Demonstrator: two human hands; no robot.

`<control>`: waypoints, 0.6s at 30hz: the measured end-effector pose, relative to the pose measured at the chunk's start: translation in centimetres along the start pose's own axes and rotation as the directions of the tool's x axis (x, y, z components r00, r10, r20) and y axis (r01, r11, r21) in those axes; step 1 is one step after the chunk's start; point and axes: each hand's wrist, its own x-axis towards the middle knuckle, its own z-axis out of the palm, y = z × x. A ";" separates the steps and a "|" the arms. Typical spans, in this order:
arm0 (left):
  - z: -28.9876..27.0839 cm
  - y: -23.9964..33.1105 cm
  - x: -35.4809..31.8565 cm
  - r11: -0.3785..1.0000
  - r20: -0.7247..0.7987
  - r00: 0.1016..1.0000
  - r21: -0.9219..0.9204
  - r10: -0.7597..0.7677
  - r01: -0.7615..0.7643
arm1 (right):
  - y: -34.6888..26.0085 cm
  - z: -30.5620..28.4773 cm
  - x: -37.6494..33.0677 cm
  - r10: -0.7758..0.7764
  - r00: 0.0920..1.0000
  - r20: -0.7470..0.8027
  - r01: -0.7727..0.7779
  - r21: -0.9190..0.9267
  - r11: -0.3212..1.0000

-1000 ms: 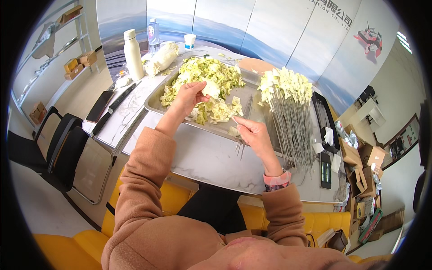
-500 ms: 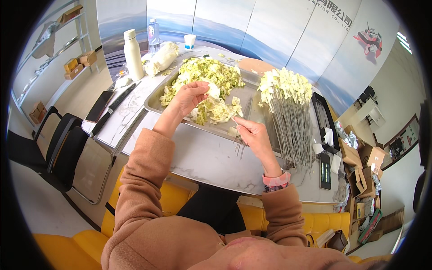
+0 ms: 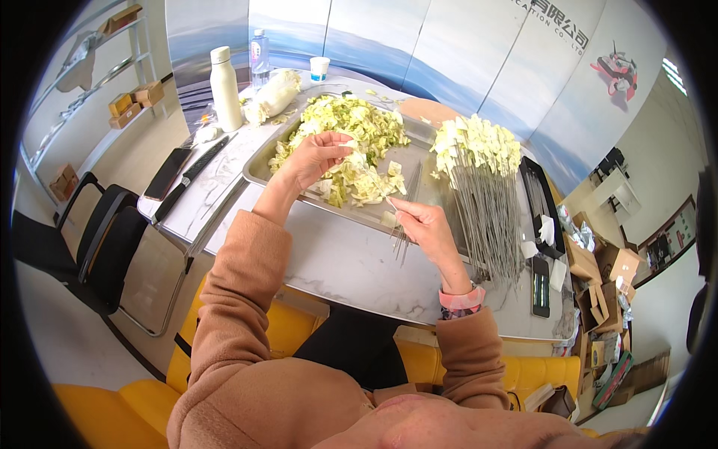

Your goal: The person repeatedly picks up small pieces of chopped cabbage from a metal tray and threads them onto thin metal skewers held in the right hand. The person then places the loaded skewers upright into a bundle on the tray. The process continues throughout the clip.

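Note:
Over the metal tray (image 3: 258, 168), my left hand (image 3: 318, 161) pinches a pale cabbage piece, partly hidden by its fingers. My right hand (image 3: 425, 224) is closed round a thin metal skewer at the tray's near edge; only a short stretch shows. Chopped cabbage (image 3: 363, 123) is heaped across the tray's left and middle, with looser pieces under my left hand. A few bare skewers (image 3: 413, 187) lie just beyond my right hand, across the tray's near rim. To the right, a thick bundle of skewers (image 3: 486, 206) carries threaded cabbage (image 3: 475, 142) at its far ends.
At the left lie a black-handled knife (image 3: 179, 196) and a phone (image 3: 166, 173). Behind them stand a white bottle (image 3: 224, 90), a clear bottle (image 3: 259, 60), a whole cabbage (image 3: 277, 96) and a paper cup (image 3: 319, 69). A black case (image 3: 542, 198) edges the table's right.
My left hand has shifted slightly, and the pale cabbage piece shows less beside its fingers. My right hand stays nearly in place. The whole view has moved a little.

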 end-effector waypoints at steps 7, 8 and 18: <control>-0.6 -0.5 0.2 0.991 0.025 0.993 -0.071 -0.116 0.117 | 0.3 0.2 0.0 -0.023 1.000 -0.014 0.023 -0.012 1.000; -0.5 -0.6 0.2 0.990 0.031 0.993 -0.080 -0.115 0.117 | 0.3 0.3 0.1 -0.033 0.999 -0.021 0.032 -0.019 0.999; 3.0 -1.8 -0.4 0.980 -0.015 1.000 -0.199 -0.027 0.023 | 1.2 1.2 0.4 -0.170 0.973 -0.159 0.143 -0.166 0.976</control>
